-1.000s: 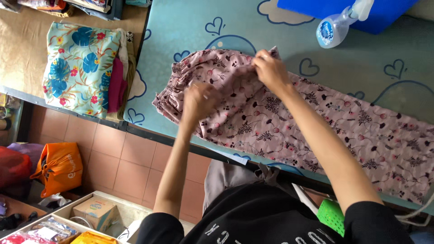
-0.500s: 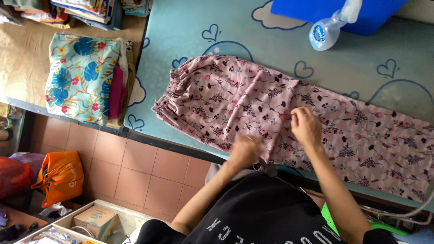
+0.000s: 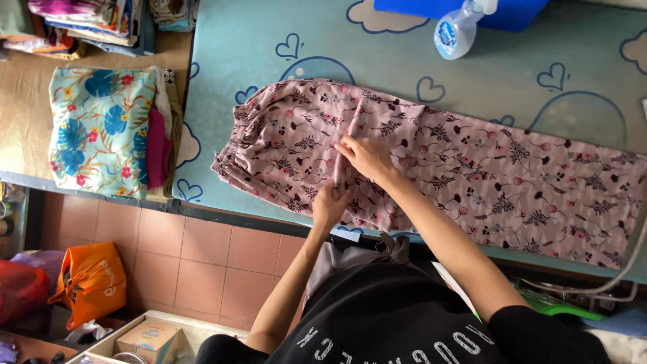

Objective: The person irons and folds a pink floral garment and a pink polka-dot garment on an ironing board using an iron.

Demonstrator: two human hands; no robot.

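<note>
A: Main item? Quick.

B: Pink floral trousers (image 3: 472, 168), laid flat and lengthwise on the light blue surface (image 3: 579, 74) with heart and cloud prints. Waistband end points toward the folded fabric pile (image 3: 101, 131); the leg runs the other way, off to the frame edge.

A: Hands, relative to the trousers?

B: Both on them, toward the waistband end, not far from the near edge. Right hand (image 3: 367, 156) lies on top of the cloth, fingers curled, pinching a raised ridge of fabric. Left hand (image 3: 330, 205) is just beside it, nearer the trousers' near edge, fingers closed on the lower end of the same ridge. So both are gripping trouser fabric, hands almost touching.

A: The ridge?

B: Narrow fold standing up from the trousers, running across their width from the left hand up past the right hand.

A: Anything else near the trousers?

B: Spray bottle (image 3: 458, 30) lying on the surface beyond the trousers' far edge, well apart from the hands, against a blue flat object (image 3: 512, 10). The folded pile with blue-leaf print sits beyond the waistband end, on a separate brown surface. Orange bag (image 3: 91, 283) on the tiled floor (image 3: 202, 256), below the trousers' near side. Cardboard box (image 3: 151, 340) next to the bag.
</note>
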